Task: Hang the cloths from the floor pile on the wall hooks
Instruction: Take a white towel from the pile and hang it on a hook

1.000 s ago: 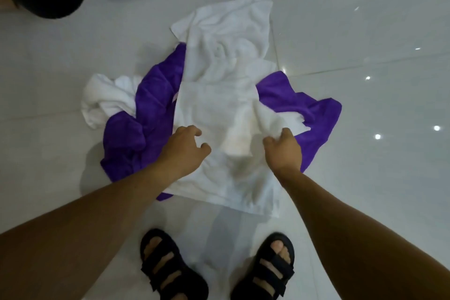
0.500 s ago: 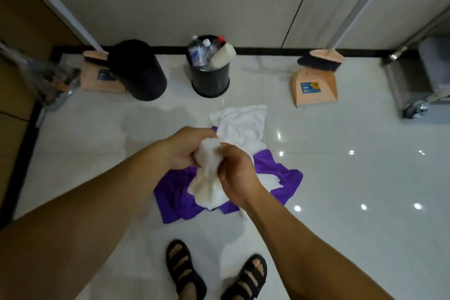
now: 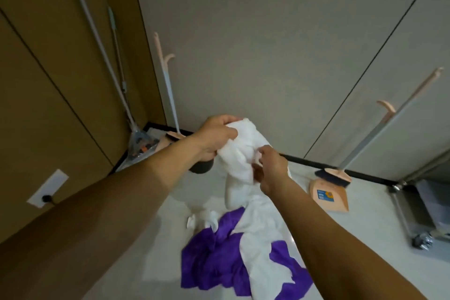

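A white cloth [image 3: 239, 153] is lifted off the floor and hangs bunched in front of the grey wall. My left hand [image 3: 214, 136] grips its top edge. My right hand [image 3: 270, 168] pinches a fold lower on its right side. Below them on the pale floor lies the pile: a purple cloth [image 3: 219, 258] with more white cloth [image 3: 260, 238] draped over it. No wall hooks can be made out in this view.
Two peach brooms lean on the wall, one at the left [image 3: 170, 95], one at the right [image 3: 365, 143] beside a peach dustpan [image 3: 331, 195]. A mop [image 3: 117, 75] stands in the left corner. A black bin [image 3: 201, 168] shows under my left wrist. A metal cart [image 3: 426, 214] stands far right.
Both hands took hold of the white cloth on the pile and raised it well above the floor. The view tilted up from the floor to the wall.
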The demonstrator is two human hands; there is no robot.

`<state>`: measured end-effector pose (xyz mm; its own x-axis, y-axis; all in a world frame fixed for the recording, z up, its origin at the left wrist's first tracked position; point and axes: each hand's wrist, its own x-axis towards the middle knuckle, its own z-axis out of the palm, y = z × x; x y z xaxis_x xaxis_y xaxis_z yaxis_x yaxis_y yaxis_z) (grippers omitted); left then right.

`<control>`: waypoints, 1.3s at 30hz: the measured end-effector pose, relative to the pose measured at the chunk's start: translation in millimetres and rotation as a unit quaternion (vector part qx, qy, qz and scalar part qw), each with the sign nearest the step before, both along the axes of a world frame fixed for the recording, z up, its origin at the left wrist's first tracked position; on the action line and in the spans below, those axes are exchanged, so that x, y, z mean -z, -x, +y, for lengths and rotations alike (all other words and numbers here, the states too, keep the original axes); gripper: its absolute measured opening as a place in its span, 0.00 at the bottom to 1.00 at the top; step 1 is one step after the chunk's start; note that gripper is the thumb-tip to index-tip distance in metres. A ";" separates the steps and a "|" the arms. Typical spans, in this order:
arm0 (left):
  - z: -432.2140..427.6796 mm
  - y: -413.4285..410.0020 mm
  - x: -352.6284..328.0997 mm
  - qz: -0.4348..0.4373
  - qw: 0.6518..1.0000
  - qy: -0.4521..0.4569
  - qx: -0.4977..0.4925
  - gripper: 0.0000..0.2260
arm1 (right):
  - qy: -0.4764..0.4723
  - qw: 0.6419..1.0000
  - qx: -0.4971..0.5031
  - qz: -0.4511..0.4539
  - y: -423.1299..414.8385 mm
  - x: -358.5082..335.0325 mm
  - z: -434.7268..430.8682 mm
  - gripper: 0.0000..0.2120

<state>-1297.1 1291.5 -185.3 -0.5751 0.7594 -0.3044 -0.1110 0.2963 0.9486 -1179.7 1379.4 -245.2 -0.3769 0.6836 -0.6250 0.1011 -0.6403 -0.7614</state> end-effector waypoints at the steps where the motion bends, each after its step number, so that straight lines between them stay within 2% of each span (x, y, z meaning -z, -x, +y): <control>1: -6.1 1.0 -13.3 0.025 1.000 -0.007 -0.017 0.21 | 0.060 0.997 -0.051 0.026 4.7 -9.4 -3.8 0.13; 3: -19.7 -1.2 -34.3 0.050 0.999 -0.014 -0.017 0.21 | 0.129 0.970 -0.150 0.145 17.4 -27.8 -9.8 0.21; 5: -38.0 -5.0 -48.8 0.050 0.999 -0.003 0.011 0.22 | 0.143 0.935 -0.211 0.247 31.0 -47.8 -14.6 0.26; 8: -78.6 -6.1 -66.3 0.012 0.999 0.034 0.035 0.24 | 0.124 0.912 -0.267 0.287 47.3 -85.8 -29.4 0.25; 11: -124.8 -1.0 -87.3 -0.003 0.998 0.051 0.031 0.17 | 0.070 0.893 -0.333 0.294 53.9 -115.1 -49.1 0.25; 13: -149.8 2.9 -101.8 0.067 0.993 0.061 -0.070 0.14 | 0.044 0.869 -0.389 0.304 55.6 -130.7 -64.5 0.25; 15: -172.5 5.5 -111.4 0.170 0.957 0.077 -0.224 0.18 | 0.018 0.843 -0.437 0.313 54.9 -142.9 -78.7 0.26; 16: -183.4 3.6 -114.9 0.190 0.940 0.069 -0.274 0.22 | 0.011 0.827 -0.464 0.316 54.2 -148.1 -85.5 0.28; 18: -204.1 -5.6 -118.8 0.158 0.947 0.027 -0.279 0.28 | 0.011 0.792 -0.511 0.334 52.1 -157.1 -99.9 0.31; 19: -213.8 -12.3 -118.8 0.131 0.954 0.011 -0.270 0.27 | 0.006 0.782 -0.524 0.337 51.6 -160.5 -106.9 0.32; 21: -233.0 -26.2 -116.7 0.091 0.957 -0.001 -0.277 0.21 | -0.014 0.775 -0.534 0.339 51.4 -166.1 -119.7 0.30; 24: -258.2 -42.1 -115.6 0.099 0.934 -0.018 -0.344 0.10 | 0.020 0.768 -0.541 0.342 54.9 -166.6 -132.7 0.26; 25: -266.0 -45.9 -118.0 0.110 0.922 -0.031 -0.370 0.06 | 0.014 0.775 -0.539 0.328 57.8 -163.7 -135.8 0.25; 27: -283.6 -50.1 -126.5 0.133 0.891 -0.040 -0.433 0.04 | -0.033 0.819 -0.511 0.259 65.8 -153.0 -140.1 0.21; 29: -307.1 -52.3 -135.4 0.170 0.854 -0.003 -0.492 0.06 | -0.068 0.856 -0.479 0.181 72.2 -144.4 -144.0 0.18; 31: -335.7 -55.5 -140.4 0.193 0.831 0.056 -0.518 0.06 | -0.043 0.865 -0.476 0.155 76.2 -145.7 -149.8 0.18; 32: -350.3 -57.5 -142.5 0.198 0.826 0.084 -0.521 0.05 | -0.027 0.865 -0.473 0.165 77.6 -152.8 -153.3 0.19; 34: -376.5 -59.6 -145.8 0.201 0.819 0.112 -0.526 0.08 | 0.018 0.852 -0.455 0.258 80.0 -176.2 -160.8 0.17; 36: -397.2 -61.4 -152.7 0.185 0.810 0.099 -0.547 0.07 | 0.070 0.817 -0.437 0.370 77.4 -197.2 -174.6 0.20; 37: -406.4 -62.4 -156.2 0.179 0.805 0.085 -0.560 0.06 | 0.066 0.803 -0.455 0.379 74.2 -199.4 -184.8 0.23; 39: -424.4 -63.8 -161.5 0.195 0.796 0.081 -0.567 0.06 | -0.002 0.785 -0.550 0.285 59.5 -188.4 -213.1 0.23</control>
<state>-1233.3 867.1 -23.8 -0.9377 -0.3466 0.0247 -0.1004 0.3382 0.9357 -1239.2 1166.4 -56.7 -0.9584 -0.2492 -0.1389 0.2329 -0.4025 -0.8853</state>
